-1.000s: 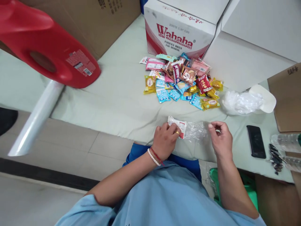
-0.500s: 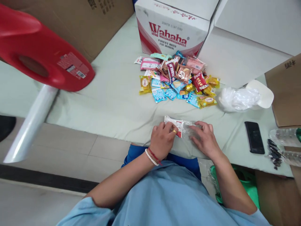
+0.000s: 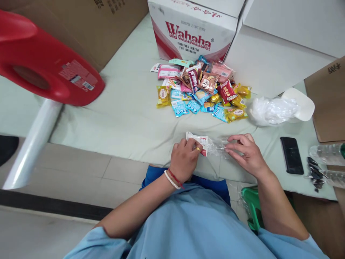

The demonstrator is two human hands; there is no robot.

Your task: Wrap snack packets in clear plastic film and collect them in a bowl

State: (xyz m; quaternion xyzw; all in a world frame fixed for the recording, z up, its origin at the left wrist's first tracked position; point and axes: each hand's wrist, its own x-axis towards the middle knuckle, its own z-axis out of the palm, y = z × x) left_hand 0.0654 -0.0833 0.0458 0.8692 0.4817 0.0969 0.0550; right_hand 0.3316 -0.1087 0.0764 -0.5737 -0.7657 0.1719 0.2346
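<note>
A small white-and-red packet lies near the table's front edge, apparently inside a clear plastic bag. My left hand is closed on the packet's near side, its fingers curled and pressing it to the cloth. To the right, my right hand pinches the bag's loose end between thumb and fingertips. The crinkled film stretches between both hands. Beyond them sits a heap of wrapped snacks in red, blue, yellow and pink.
Behind the snacks stands a Wahaba-style printed water carton. A red jug and a plastic film roll are at left. Rightward lie a bundle of clear bags, a black phone and plastic bottles. A green stool stands below.
My right hand has moved right, from spread over the bag to pinching its end, and the film is drawn out further. My left hand stays on the packet. The view has shifted slightly.
</note>
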